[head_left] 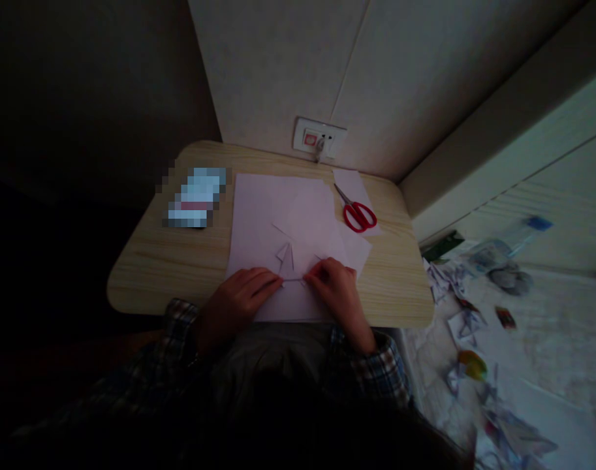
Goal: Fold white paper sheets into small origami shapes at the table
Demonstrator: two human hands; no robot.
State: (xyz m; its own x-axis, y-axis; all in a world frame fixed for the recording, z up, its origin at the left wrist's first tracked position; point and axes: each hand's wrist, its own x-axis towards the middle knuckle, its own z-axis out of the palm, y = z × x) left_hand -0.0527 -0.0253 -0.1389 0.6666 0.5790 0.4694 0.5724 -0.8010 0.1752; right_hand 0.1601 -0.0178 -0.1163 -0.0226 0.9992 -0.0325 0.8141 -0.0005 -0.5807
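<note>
Head view: the folded paper (288, 260) lies on a white sheet (258, 215) on the wooden table (180, 261), right between both hands. The left hand (239, 295) lies flat, fingers pressing the paper's near edge. The right hand (337, 287) touches it with bent fingers; too dark to tell if they pinch. Red scissors (359, 215) lie well apart, further back on the right.

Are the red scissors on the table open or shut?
Shut: the red scissors lie flat on a paper sheet, blades together in one thin line, handles side by side.
</note>
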